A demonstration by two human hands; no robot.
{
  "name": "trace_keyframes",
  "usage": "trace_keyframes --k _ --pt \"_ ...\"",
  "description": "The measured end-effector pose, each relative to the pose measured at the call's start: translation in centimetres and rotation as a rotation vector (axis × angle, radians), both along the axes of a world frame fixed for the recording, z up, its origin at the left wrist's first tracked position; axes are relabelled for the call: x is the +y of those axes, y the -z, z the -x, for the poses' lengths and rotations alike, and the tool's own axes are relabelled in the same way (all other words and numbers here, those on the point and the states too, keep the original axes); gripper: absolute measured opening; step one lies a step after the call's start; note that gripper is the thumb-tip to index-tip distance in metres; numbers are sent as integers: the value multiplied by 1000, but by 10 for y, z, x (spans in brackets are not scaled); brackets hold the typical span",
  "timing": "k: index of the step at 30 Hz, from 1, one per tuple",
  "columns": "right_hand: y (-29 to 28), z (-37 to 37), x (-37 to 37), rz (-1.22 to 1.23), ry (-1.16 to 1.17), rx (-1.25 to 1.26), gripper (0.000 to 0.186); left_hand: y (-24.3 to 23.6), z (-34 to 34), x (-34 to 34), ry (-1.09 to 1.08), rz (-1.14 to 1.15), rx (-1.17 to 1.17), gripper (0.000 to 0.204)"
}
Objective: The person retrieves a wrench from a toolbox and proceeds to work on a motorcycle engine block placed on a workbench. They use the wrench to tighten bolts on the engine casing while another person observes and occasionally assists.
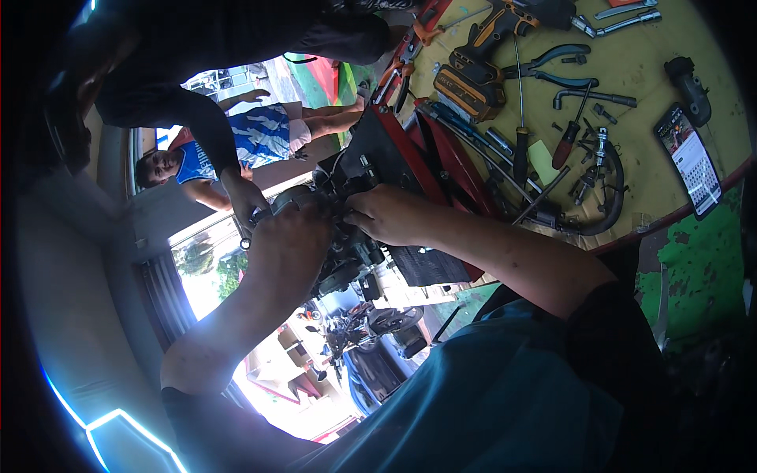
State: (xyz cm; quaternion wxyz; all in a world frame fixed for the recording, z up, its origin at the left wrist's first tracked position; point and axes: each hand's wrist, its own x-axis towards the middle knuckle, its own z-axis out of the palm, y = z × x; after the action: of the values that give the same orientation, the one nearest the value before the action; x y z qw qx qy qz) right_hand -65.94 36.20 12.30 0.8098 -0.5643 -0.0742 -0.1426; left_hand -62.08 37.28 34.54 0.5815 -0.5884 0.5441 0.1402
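Observation:
In the middle of the view, both hands are at a dark engine-like mechanical assembly. My left hand reaches over its left side with the fingers bent down; what they grip is hidden. My right hand is closed at the assembly's upper right, thumb and fingers pinched together on something too small to make out. Just left of my left hand, another person's hand reaches in from a dark sleeve. A metal tool with a ring end shows below that hand.
A yellow-topped table at the right holds a cordless power tool, pliers, screwdrivers, a socket wrench, a black hose and a phone. A person in blue and white stands beyond. Motorcycles are behind.

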Motion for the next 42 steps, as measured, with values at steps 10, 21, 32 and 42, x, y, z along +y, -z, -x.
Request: trace_keyframes --k 10,21,32,42 --pt "-32 3 -17 -446 -471 407 25 -1 -2 2 -26 24 14 14" --pt "6 -2 -10 159 57 47 18 0 -1 1 -43 15 1 11" --pt "23 -22 -7 479 321 -306 16 1 -7 5 -78 66 36 12" --pt "13 -21 -13 303 11 -185 18 1 0 -1 -107 -24 -72 35"
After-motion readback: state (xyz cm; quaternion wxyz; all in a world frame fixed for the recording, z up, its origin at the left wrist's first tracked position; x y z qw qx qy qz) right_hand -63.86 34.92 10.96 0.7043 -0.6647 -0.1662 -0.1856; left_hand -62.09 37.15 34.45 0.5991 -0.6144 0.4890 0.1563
